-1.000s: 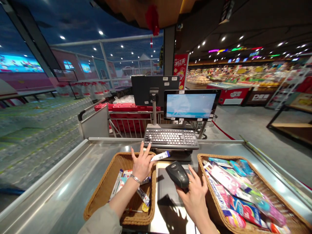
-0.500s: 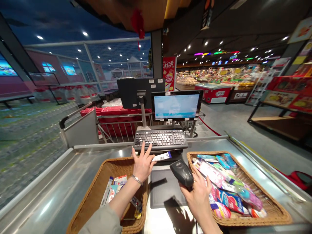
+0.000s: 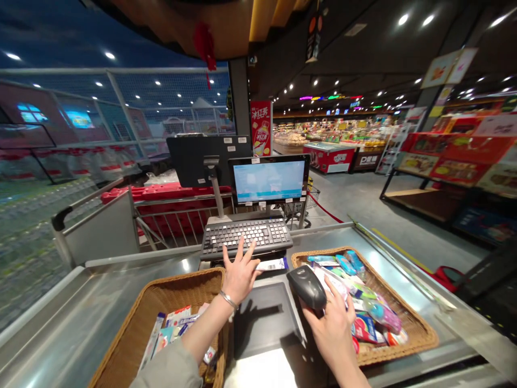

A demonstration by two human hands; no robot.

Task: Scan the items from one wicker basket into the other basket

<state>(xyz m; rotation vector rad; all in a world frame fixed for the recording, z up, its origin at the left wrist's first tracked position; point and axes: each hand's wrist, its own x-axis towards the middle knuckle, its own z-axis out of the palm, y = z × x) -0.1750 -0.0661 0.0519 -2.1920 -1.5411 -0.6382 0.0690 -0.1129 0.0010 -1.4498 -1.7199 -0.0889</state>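
Observation:
My left hand, with a bracelet at the wrist, reaches to the keyboard; its fingers are spread at the front keys. A narrow white box with a purple end and a barcode is pinched at its thumb side. My right hand is wrapped round a black handheld barcode scanner, whose head points left over the grey pad. Beneath my left forearm a wicker basket holds several small packages. Beside my right hand, another wicker basket is filled with colourful packaged goods.
A lit monitor stands behind the keyboard, with a second dark screen seen from the back. The metal counter runs to both sides. Beyond it are a cart's metal rails and a red-packed display shelf.
The view has turned right, so most things sit further left. The white box has swung to a flatter angle beside my left hand. The scanner has shifted right relative to the pad.

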